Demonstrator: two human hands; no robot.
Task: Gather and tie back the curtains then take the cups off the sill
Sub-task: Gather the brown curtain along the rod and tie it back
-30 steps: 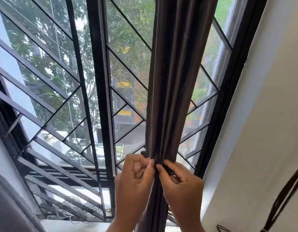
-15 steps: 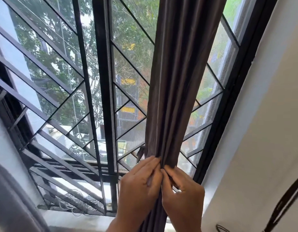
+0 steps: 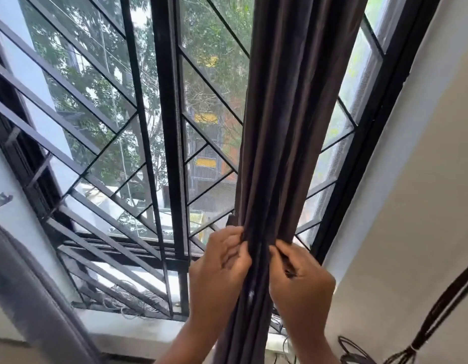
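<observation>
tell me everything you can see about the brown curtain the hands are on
The brown curtain is a dark, smooth, slightly shiny fabric, gathered into a narrow bundle of deep vertical folds. It hangs in front of the right part of the barred window, running out of view at top and bottom. The left hand presses its left side and the right hand pinches its right side, squeezing the folds together. No tie is visible around it.

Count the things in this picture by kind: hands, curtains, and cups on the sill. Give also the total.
Hands: 2, left hand and right hand
Curtains: 2, brown curtain and grey curtain
Cups: 0 visible
Total: 4
</observation>
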